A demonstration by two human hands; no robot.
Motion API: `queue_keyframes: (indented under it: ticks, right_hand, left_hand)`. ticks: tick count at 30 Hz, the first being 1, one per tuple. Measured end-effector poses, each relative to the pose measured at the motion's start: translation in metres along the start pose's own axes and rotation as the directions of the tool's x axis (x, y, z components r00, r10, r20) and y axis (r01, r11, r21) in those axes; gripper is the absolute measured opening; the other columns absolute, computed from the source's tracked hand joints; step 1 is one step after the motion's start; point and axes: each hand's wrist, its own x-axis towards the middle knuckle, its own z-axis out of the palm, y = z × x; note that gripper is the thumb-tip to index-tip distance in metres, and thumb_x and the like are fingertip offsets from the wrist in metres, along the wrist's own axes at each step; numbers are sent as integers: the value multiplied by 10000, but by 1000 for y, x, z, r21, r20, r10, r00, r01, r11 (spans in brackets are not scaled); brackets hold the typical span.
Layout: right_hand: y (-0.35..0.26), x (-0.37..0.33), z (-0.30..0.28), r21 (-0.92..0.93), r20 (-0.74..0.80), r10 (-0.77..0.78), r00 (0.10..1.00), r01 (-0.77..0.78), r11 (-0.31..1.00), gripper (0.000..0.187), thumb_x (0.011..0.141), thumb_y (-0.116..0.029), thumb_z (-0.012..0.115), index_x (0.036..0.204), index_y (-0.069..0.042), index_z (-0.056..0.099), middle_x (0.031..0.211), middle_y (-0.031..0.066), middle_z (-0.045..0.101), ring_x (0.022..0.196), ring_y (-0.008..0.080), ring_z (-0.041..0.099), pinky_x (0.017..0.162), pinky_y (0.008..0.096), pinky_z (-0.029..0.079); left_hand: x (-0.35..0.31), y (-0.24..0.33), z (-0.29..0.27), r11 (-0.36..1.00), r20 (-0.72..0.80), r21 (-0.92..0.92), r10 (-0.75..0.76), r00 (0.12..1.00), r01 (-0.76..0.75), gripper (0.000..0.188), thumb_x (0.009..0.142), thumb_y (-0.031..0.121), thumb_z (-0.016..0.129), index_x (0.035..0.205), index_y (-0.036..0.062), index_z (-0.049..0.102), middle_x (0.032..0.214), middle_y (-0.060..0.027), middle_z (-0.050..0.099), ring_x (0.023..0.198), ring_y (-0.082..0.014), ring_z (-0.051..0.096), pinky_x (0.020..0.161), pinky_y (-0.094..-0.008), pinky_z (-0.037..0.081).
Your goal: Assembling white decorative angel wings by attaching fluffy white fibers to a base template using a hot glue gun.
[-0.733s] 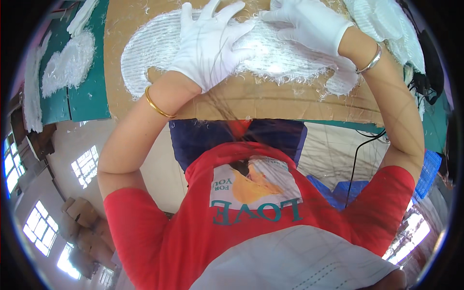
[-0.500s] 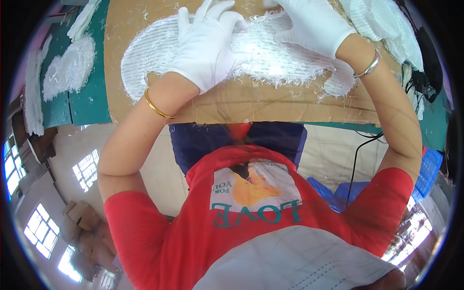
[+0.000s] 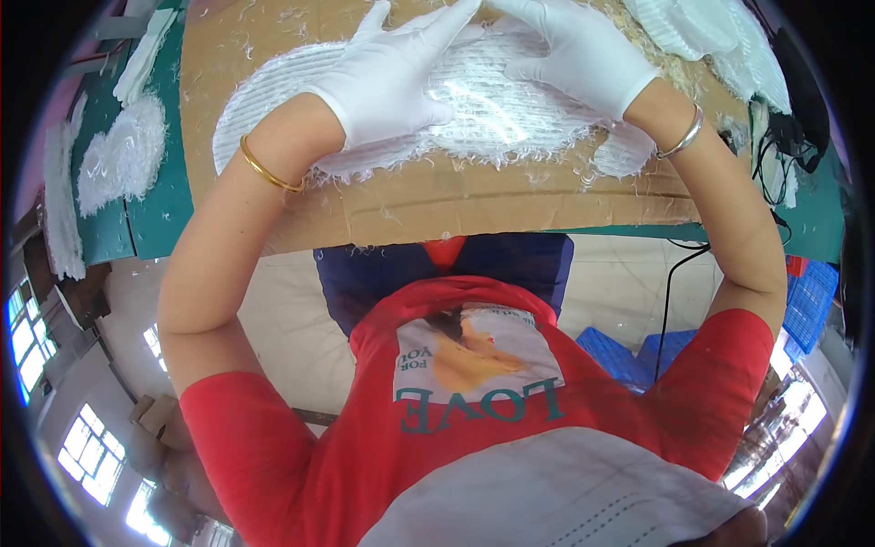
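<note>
A white ribbed fabric piece [image 3: 483,100] with frayed, thready edges lies spread across a brown cardboard sheet [image 3: 437,196]. My left hand [image 3: 387,82], in a white glove, rests on its left and middle part, fingers stretched and the thumb apart. On the right part is my gloved right hand [image 3: 588,59], fingers extended toward the left and thumb spread on the cloth. The foremost fingers of both hands come close together at the fabric's far edge, near the top of the picture. Some fingertips are cut off there.
More white fabric [image 3: 711,36] is heaped at the far right of the cardboard. Frayed white pieces [image 3: 123,155] lie on the green table [image 3: 169,205] at left. Black cables [image 3: 779,150] sit at the right edge. Blue plastic crates [image 3: 809,305] stand lower right.
My left hand has turned, its fingers swinging right toward my right hand. My right hand stays on the cloth, nearly in place. The whole view has shifted slightly.
</note>
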Motion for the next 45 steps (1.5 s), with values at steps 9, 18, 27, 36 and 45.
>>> queue_keyframes:
  ticks: [9, 18, 27, 36, 45]
  right_hand:
    - [2, -12, -13, -340, -156, -151, 976, 91, 936, 711, 838, -204, 753, 1484, -64, 492, 1138, 244, 688, 1036, 403, 673, 911, 444, 535]
    - [14, -20, -16, -154, -84, 47, 995, -59, 986, 727, 818, -263, 785, 1449, -19, 518, 1054, 253, 703, 981, 417, 686, 888, 456, 543]
    - [20, -49, -28, -204, -327, 31, 944, -103, 973, 679, 822, -298, 801, 1390, -4, 572, 1123, 266, 685, 1040, 410, 664, 919, 445, 525]
    - [-31, -125, 13, -356, -396, -87, 914, -66, 932, 386, 828, -49, 682, 1213, -74, 666, 1121, 118, 710, 1032, 340, 672, 888, 427, 527]
    - [-29, -149, 26, -301, -326, 7, 945, -111, 947, 512, 758, -69, 746, 1257, -66, 634, 1177, 80, 668, 1101, 315, 636, 904, 435, 513]
  left_hand:
    - [2, -33, 28, 825, -431, 56, 528, 732, -562, 1065, 848, 223, 726, 1644, 20, 49, 1606, -280, 354, 1437, -369, 438, 1261, -580, 132]
    - [33, -11, -10, 851, -33, 114, 518, 855, -512, 1216, 750, 296, 799, 1643, 11, 23, 1632, -329, 254, 1520, -465, 265, 1266, -542, 136]
    - [44, -19, 9, 968, -30, 100, 233, 972, -229, 864, 817, 378, 802, 1569, 172, 429, 1612, -182, 403, 1504, -404, 346, 1259, -547, 181]
    - [68, -11, 2, 784, -234, -109, 578, 782, -612, 975, 834, 301, 755, 1618, 17, 250, 1602, -278, 364, 1529, -433, 271, 1273, -509, 145]
    - [73, -21, 84, 603, -560, 548, 779, 282, -580, 522, 865, 140, 650, 1381, 77, 598, 1407, -132, 611, 1390, -342, 491, 1167, -620, 287]
